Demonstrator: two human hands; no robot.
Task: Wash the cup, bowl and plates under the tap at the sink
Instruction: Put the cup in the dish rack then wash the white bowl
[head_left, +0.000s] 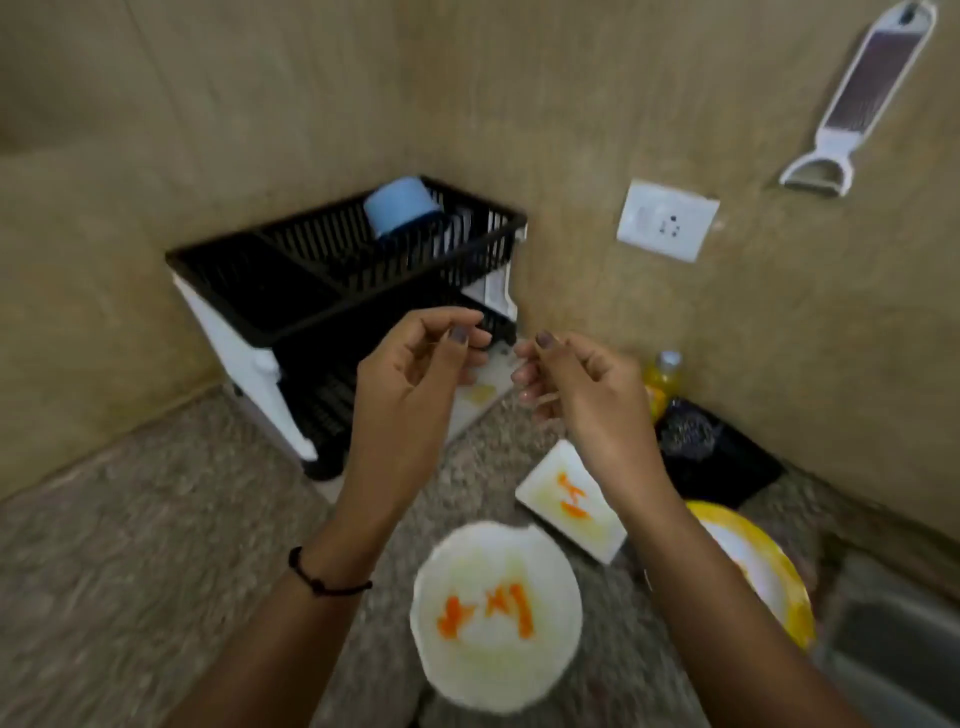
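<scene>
Head view: a round white plate (493, 618), smeared orange, lies on the counter (156, 545), a smeared rectangular plate (571, 501) just beyond, a yellow-rimmed dish (789, 597) by the sink (893, 639). A blue cup (400, 205) sits tilted in the black rack (291, 280); left grip (415, 374) and right grip (576, 384) hover loosely curled, empty.

Two tan, mottled walls (260, 104) meet in a corner behind a speckled grey-brown bench (130, 545). A white socket plate (667, 220) is set in the right-hand wall, with a white grater (862, 98) hanging higher up. A black and white dish rack (311, 291) stands in the corner, on the bench
</scene>
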